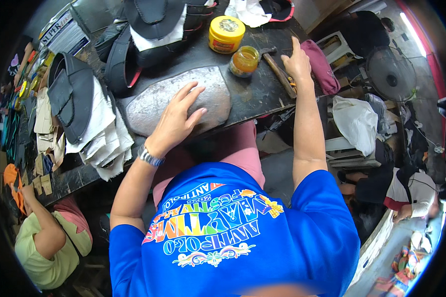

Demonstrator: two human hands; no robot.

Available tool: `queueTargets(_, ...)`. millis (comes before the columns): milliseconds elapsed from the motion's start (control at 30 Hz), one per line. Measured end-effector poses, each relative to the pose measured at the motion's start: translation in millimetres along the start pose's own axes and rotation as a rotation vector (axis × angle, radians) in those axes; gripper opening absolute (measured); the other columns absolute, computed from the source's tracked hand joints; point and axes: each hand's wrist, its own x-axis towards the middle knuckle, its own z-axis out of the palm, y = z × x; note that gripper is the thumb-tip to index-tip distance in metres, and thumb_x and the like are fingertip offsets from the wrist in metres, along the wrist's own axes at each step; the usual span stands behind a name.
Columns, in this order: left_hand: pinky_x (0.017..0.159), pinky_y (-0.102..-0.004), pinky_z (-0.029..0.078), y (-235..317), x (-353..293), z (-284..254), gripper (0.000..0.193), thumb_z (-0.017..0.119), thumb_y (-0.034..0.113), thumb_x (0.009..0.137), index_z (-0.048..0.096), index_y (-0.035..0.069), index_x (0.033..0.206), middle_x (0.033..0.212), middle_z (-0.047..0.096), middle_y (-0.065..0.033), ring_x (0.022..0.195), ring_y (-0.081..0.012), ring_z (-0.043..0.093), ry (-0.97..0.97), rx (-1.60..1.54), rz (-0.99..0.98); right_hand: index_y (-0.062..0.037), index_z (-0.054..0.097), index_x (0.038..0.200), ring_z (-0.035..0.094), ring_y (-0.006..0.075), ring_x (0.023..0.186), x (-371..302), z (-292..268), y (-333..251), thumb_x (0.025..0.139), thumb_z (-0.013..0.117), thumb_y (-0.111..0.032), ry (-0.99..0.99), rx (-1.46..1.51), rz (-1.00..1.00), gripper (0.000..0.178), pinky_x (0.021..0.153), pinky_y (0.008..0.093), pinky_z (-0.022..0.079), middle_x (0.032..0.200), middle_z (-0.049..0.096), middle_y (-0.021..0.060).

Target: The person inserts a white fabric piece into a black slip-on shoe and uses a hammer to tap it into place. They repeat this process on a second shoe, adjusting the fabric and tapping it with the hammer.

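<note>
Left grip [180, 113]: your fingers are loosely spread over the grey slab [210, 89], pinching nothing; whether they touch it or hover just above, cannot tell. Right grip [298, 63]: thumb and forefinger apart, nothing seen held, out over the desk [262, 94] by the hammer [280, 75] and the maroon pouch [321, 67]; contact with the pouch unclear. The slab lies at the desk's near edge, in front of you. Done, as far as shows: the black piece [74, 101] to your left carries seams and sits on white sheets [101, 143]; the jar [245, 62] stands uncapped beside the lidded yellow tub [227, 34]. Outstanding: neither grip has a black piece or the hammer in it, so I judge you between steps; overall share finished, not readable.
</note>
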Motion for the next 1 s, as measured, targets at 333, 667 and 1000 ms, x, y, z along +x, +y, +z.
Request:
queueTargets(333,0.114,-0.0405,0.043,-21.1,124.0,75.0,0.086,0.084,0.028,0.083,0.041,0.002,0.152,0.151,0.050,-0.0247,0.139,-0.0353,0.051,0.166,0.033,0.000,-0.0153,0.051,0.149,0.070,0.0365,0.110,-11.7,15.7,36.2,0.086,0.074,-0.023,0.059,0.360,0.016,0.068,0.095,0.0430,0.055,0.124,0.070,0.0231)
queueTargets(667,0.104,-0.0387,0.051,-15.6,149.5,100.5,0.085,0.093,0.029,0.073,0.052,0.004,0.144,0.130,0.068,-0.0182,0.120,-0.0323,0.066,0.063,-0.147,-0.039,-0.0161,0.044,0.155,0.068,0.0219,0.115,-44.0,-19.2,-47.1,0.088,0.075,-0.011,-0.266,0.896,-0.517,0.074,0.096,0.0339,0.053,0.132,0.068,0.0193)
queueTargets(1000,0.085,-0.0345,0.059,-0.4,135.4,83.6,0.029,0.078,0.020,0.089,0.077,0.002,0.112,0.104,0.078,-0.0154,0.088,-0.0271,0.076,0.329,-0.391,-0.142,-0.0181,0.023,0.164,0.058,0.0224,0.129,-52.3,-2.3,-48.0,0.079,0.080,-0.002,-0.261,0.970,-0.509,0.104,0.111,0.0371,0.047,0.152,0.051,0.0179)
